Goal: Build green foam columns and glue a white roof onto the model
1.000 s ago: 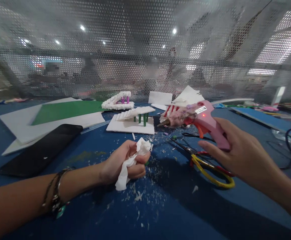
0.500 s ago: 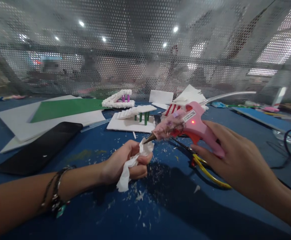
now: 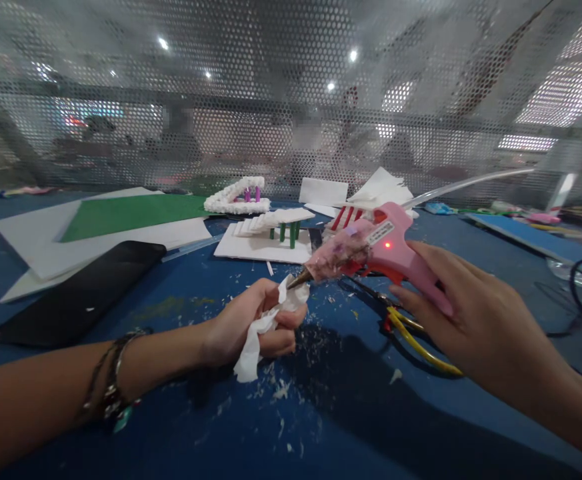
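Note:
My left hand (image 3: pixel 258 327) is closed around a crumpled white tissue (image 3: pixel 251 350), whose loose end hangs below the fingers. In my right hand (image 3: pixel 481 320) is a pink hot glue gun (image 3: pixel 395 243), held by its handle with a red light glowing on its side. Its metal nozzle points down to the left and touches the tissue at my left fingertips. A clear glue stick (image 3: pixel 465 183) juts from the gun's back. Beneath the gun lie yellow-handled scissors (image 3: pixel 421 347), partly hidden by my right hand.
A white model with steps and green posts (image 3: pixel 265 243) stands behind my hands, with a white bumpy model (image 3: pixel 238 197) beyond it. At left lie a black phone (image 3: pixel 85 293) and a green sheet (image 3: pixel 135 217) on white boards. White scraps litter the blue table (image 3: pixel 211 427).
The glue gun and my right hand have shifted very slightly right, and the glue stick's end now reaches higher and farther right. The nozzle stays at the tissue; my left hand is nearly still.

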The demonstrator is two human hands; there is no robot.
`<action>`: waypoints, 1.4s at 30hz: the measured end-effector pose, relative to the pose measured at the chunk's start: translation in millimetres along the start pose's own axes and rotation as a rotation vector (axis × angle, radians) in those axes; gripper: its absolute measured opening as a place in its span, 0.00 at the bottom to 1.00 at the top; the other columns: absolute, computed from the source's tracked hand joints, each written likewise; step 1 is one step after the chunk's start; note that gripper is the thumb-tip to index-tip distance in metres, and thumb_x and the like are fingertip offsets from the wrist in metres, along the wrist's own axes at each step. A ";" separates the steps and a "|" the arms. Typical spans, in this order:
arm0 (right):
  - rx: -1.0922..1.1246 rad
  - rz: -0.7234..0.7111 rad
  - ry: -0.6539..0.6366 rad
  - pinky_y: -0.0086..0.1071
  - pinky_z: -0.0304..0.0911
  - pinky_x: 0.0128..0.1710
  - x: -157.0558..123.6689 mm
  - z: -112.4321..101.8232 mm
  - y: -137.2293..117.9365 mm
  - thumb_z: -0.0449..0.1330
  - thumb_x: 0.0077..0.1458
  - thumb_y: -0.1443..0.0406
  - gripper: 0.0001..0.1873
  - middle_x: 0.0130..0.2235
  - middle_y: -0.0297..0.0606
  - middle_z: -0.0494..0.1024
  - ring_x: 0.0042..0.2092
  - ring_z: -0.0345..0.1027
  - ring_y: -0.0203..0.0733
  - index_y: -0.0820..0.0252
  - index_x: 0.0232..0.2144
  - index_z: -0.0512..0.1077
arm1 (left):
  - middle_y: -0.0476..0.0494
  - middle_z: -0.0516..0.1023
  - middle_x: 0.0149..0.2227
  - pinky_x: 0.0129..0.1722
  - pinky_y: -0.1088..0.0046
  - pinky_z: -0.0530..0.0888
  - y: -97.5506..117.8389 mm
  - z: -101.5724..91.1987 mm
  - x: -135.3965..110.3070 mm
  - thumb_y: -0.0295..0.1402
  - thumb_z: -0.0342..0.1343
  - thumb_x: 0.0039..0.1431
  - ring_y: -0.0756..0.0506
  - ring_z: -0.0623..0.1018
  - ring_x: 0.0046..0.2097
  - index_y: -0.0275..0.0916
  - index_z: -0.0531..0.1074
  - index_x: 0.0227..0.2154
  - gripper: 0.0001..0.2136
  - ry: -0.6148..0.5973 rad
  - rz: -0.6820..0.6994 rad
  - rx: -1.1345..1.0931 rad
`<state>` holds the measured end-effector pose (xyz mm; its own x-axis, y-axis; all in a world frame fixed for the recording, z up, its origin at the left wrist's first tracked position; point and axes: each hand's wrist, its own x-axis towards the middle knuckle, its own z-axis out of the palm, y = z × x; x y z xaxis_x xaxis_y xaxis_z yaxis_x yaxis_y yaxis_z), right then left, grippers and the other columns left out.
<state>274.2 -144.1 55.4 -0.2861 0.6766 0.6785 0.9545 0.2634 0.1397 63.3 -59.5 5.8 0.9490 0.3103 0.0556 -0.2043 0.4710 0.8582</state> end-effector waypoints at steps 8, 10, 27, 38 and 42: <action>-0.029 -0.019 0.008 0.37 0.66 0.25 1.7 -3.3 -0.3 0.46 0.57 0.59 0.18 0.33 0.52 0.75 0.33 0.71 0.51 0.69 0.40 0.65 | 0.58 0.46 0.07 0.13 0.78 0.45 0.8 -0.3 0.0 0.32 0.36 0.49 0.56 0.44 0.11 0.38 0.55 0.17 0.10 0.002 -0.009 0.009; -0.033 -0.018 0.012 0.37 0.66 0.25 1.5 -3.7 -0.1 0.45 0.57 0.59 0.18 0.33 0.52 0.75 0.32 0.71 0.51 0.69 0.40 0.65 | 0.58 0.46 0.07 0.13 0.78 0.46 0.3 -1.1 -0.4 0.32 0.36 0.50 0.56 0.44 0.11 0.38 0.55 0.17 0.10 -0.009 -0.002 0.004; -0.051 0.036 0.005 0.39 0.65 0.27 0.1 -1.4 3.6 0.44 0.57 0.57 0.18 0.38 0.49 0.75 0.36 0.71 0.52 0.62 0.43 0.64 | 0.58 0.46 0.07 0.15 0.76 0.45 0.0 -0.4 -1.4 0.33 0.36 0.50 0.55 0.44 0.11 0.38 0.56 0.17 0.10 0.006 -0.037 0.021; -0.323 0.379 -0.148 0.29 0.51 0.13 -22.9 -10.4 87.2 0.49 0.51 0.49 0.19 0.16 0.35 0.67 0.14 0.59 0.36 0.54 0.19 0.56 | 0.58 0.43 0.08 0.15 0.77 0.45 -2.1 4.1 -2.1 0.33 0.38 0.49 0.55 0.44 0.14 0.38 0.55 0.18 0.08 0.048 0.004 0.069; -0.253 0.333 -0.124 0.33 0.54 0.12 -51.3 3.9 126.2 0.46 0.52 0.48 0.20 0.12 0.32 0.64 0.13 0.60 0.41 0.52 0.17 0.58 | 0.57 0.48 0.10 0.15 0.79 0.46 -5.6 7.9 -4.7 0.32 0.40 0.51 0.56 0.47 0.15 0.38 0.53 0.17 0.09 0.224 -0.008 0.193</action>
<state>408.9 -142.9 35.4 0.0474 0.7777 0.6268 0.9826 -0.1491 0.1107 61.9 -70.2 4.7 0.8695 0.4917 -0.0476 -0.1269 0.3155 0.9404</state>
